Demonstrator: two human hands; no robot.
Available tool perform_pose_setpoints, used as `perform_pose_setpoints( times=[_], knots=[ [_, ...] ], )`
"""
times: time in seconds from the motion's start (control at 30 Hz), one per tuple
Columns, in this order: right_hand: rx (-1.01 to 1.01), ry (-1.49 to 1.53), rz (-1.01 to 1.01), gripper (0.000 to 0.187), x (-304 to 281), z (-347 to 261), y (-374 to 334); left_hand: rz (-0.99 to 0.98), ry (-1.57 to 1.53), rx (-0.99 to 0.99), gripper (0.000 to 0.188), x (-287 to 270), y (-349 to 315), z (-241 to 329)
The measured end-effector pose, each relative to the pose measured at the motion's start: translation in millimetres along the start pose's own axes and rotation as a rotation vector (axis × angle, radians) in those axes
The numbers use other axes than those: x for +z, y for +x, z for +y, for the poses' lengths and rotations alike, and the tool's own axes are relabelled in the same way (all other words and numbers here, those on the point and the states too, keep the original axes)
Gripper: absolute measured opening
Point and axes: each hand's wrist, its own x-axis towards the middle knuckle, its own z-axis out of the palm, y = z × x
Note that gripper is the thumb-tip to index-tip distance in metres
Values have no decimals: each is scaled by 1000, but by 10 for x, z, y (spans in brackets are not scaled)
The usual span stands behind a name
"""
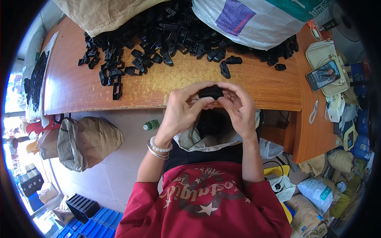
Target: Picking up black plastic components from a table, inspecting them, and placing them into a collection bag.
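Table (258, 89) holds a heap of black parts (180, 37), too many to count; above its front edge, left hand (184, 106) and right hand (241, 106) grip one black piece (210, 93) by fingertips; one sack (187, 142) gapes below; one phone (323, 75) lies at right.

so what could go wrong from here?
1. The black part, held between the left hand and right hand, could slip, perhaps into the open sack below.
2. A loose black piece lies near the table's front edge; a knock might send it off.
3. The phone lies on the cream bag; a bump might slide it off.
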Motion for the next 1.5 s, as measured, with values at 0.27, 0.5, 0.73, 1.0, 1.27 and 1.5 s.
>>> perform_pose_setpoints(
  times=[0.27,0.5,0.73,1.0,1.27,1.5],
  knots=[
    [-29,-129,-22,23,-74,-95,-8,63,308,191,32,-18,-12,-47],
    [-92,-447,-10,10,-319,0,201,482,1183,322,41,-586,630,-213],
    [-36,-906,189,13,-142,212,487,412,945,354,16,-537,460,-293],
    [-273,-850,44,26,-167,234,543,265,82,-24,31,-428,234,-87],
    [-322,-782,11,26,-39,361,462,233,25,-146,30,-249,32,-104],
    [34,101,95,23,180,93,243,177,53,-128,33,-304,-79,-205]
  ],
)
